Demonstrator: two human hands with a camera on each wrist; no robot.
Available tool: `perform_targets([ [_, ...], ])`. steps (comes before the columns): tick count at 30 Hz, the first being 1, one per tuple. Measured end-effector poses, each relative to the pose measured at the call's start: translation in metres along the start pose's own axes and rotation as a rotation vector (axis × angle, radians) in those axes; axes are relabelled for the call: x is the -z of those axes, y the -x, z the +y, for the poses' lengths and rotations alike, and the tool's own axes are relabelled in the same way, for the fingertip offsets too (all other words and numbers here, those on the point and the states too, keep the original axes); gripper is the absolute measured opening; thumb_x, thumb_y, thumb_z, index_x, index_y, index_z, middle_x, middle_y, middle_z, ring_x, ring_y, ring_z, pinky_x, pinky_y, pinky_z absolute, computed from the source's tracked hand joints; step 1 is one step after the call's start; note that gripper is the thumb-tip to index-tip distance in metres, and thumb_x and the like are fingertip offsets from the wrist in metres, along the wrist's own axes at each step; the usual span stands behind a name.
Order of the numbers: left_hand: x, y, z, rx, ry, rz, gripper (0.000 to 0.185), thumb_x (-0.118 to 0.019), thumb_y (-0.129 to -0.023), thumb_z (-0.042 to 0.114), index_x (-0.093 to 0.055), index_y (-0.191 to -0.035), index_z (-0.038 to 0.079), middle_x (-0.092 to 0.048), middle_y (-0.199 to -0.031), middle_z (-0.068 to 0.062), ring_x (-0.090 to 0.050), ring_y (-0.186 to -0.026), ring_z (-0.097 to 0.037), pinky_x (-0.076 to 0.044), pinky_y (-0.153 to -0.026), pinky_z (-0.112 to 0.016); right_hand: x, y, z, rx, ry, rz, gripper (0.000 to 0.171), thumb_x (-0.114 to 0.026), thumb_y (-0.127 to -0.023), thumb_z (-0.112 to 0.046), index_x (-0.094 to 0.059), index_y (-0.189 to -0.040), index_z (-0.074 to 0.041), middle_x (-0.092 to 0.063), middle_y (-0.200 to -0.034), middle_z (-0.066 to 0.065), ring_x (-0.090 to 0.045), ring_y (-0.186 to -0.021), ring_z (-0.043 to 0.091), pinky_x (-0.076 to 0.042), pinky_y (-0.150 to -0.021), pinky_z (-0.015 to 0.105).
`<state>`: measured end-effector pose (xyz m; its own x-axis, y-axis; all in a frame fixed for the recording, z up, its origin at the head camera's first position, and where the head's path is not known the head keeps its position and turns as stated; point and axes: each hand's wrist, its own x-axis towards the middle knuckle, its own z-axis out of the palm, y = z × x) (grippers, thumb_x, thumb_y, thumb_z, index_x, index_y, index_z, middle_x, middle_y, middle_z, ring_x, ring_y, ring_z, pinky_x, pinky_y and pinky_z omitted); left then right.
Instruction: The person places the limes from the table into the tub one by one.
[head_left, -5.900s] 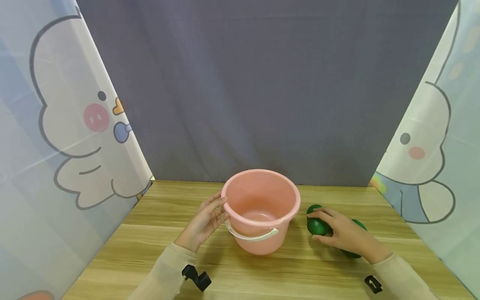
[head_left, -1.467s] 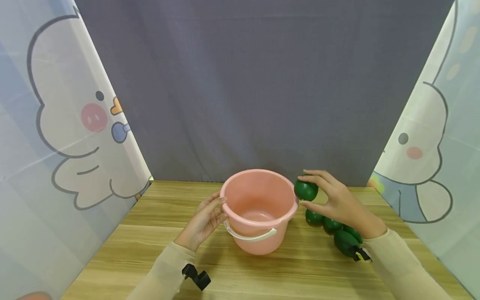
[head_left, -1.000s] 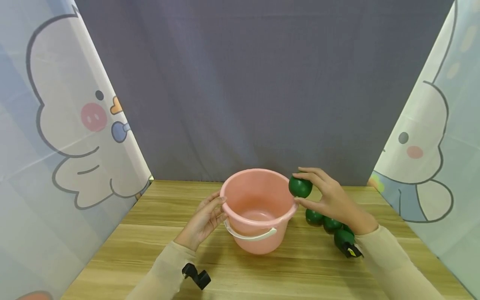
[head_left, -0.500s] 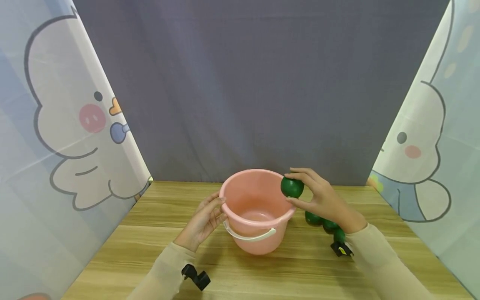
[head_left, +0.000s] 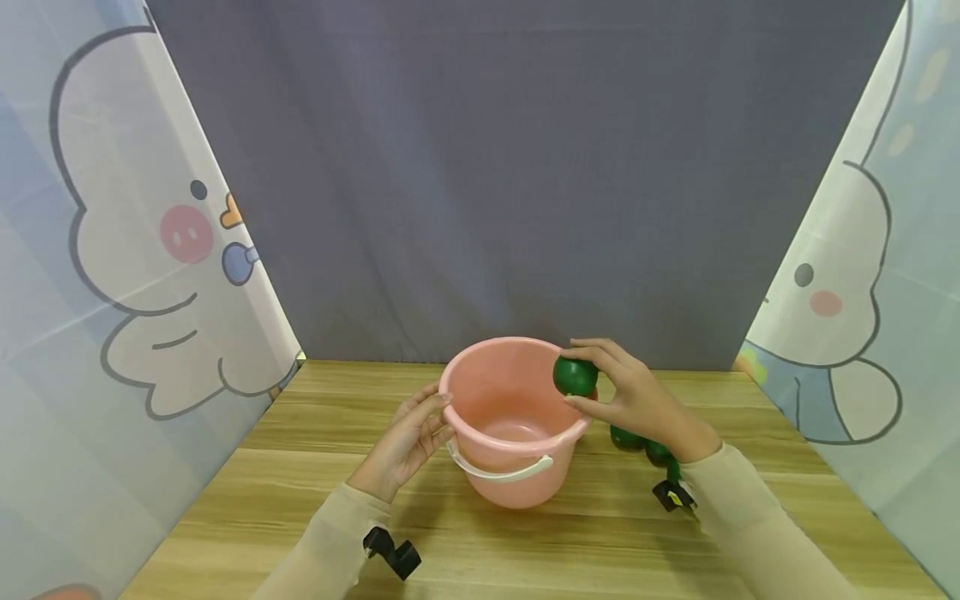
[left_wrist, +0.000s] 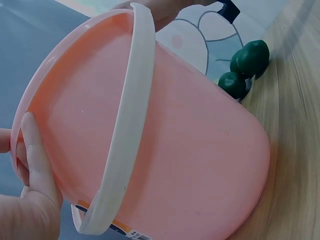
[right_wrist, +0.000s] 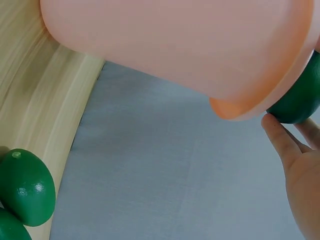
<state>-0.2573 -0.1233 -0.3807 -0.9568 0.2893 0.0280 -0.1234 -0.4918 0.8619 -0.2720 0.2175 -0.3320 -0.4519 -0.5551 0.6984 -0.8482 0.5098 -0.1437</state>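
Note:
A pink bucket with a white handle stands mid-table. My left hand rests against its left side just below the rim, fingers fairly straight along the wall. My right hand pinches a dark green ball between thumb and fingers, just over the bucket's right rim. From the right wrist, that ball shows behind the bucket's rim, above my fingers. More green balls lie on the table right of the bucket, partly hidden by my right wrist.
The wooden table is closed in by a grey curtain behind and cartoon-printed curtains on both sides. Black camera mounts sit on my left sleeve and right sleeve. Loose green balls lie by the backdrop.
My right hand picked a green ball off the table, lifted it and carried it left to the bucket's right rim. The left hand and bucket stayed put.

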Motion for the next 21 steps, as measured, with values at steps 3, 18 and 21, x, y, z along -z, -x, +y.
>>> perform_targets([
  [3,-0.0003,-0.0003,-0.0003,-0.002,0.002,0.002,0.049,-0.057,-0.099,0.008,-0.039,-0.144,0.003,-0.055,-0.115,-0.011,-0.062,-0.078,-0.009,-0.058,-0.067,-0.015,-0.0011,0.0003,0.0009,-0.007,-0.007,-0.003,0.065,-0.088,-0.078,-0.021,-0.06,-0.135,-0.012,-0.054,-0.138,0.01,-0.056,-0.123,0.026,-0.059,-0.089,0.037],
  [18,-0.001,0.0007,-0.0002,0.006,0.023,0.0,0.044,-0.056,-0.1,0.006,-0.041,-0.141,0.005,-0.055,-0.113,-0.011,-0.062,-0.079,-0.01,-0.058,-0.066,-0.016,-0.0046,-0.0018,0.0018,-0.01,-0.028,-0.028,0.063,-0.087,-0.079,-0.02,-0.059,-0.134,-0.009,-0.054,-0.136,0.011,-0.057,-0.12,0.024,-0.06,-0.085,0.034],
  [21,-0.0005,0.0002,-0.0003,0.002,0.021,-0.008,0.046,-0.056,-0.1,0.006,-0.04,-0.142,0.004,-0.055,-0.114,-0.012,-0.062,-0.079,-0.01,-0.058,-0.066,-0.016,-0.0051,-0.0031,0.0008,-0.01,-0.034,-0.039,0.063,-0.086,-0.08,-0.02,-0.059,-0.135,-0.01,-0.055,-0.136,0.013,-0.057,-0.12,0.023,-0.06,-0.084,0.033],
])
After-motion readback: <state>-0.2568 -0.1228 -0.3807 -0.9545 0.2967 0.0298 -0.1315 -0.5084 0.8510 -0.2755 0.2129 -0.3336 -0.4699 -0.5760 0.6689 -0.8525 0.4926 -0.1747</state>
